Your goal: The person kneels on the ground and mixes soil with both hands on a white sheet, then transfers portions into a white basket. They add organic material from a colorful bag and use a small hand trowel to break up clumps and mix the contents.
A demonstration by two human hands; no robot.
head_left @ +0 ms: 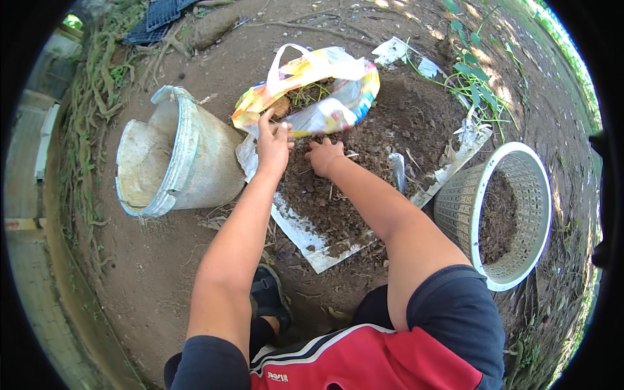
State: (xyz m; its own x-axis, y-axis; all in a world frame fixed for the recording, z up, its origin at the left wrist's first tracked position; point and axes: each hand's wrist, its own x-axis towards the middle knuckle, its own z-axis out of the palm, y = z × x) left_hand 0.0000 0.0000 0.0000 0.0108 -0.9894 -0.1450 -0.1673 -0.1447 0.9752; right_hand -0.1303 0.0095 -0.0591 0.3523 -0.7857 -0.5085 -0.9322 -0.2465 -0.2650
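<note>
A colourful plastic bag (pixel 368 84) with a white loop handle lies mouth-up at the far side of a soil heap, partly blurred. Inside it are green stems and a brown lump (pixel 279 107). My left hand (pixel 274 144) is at the bag's near rim, its fingers bent against the edge and seemingly gripping it. To the right, my right hand (pixel 324 157) reaches palm down into the dark crumbly soil (pixel 409 117), fingers apart and their tips partly hidden. The soil lies on a torn white sheet (pixel 305 244). A metal blade-like piece (pixel 398 170) stands in the soil beside my right forearm.
A worn pale bucket (pixel 208 156) leans over at the left, its mouth facing left. At the right stands a white perforated basket (pixel 458 208) holding soil. Green vines (pixel 478 78) trail at the far right; black trays (pixel 153 23) and exposed roots (pixel 84 130) lie far left.
</note>
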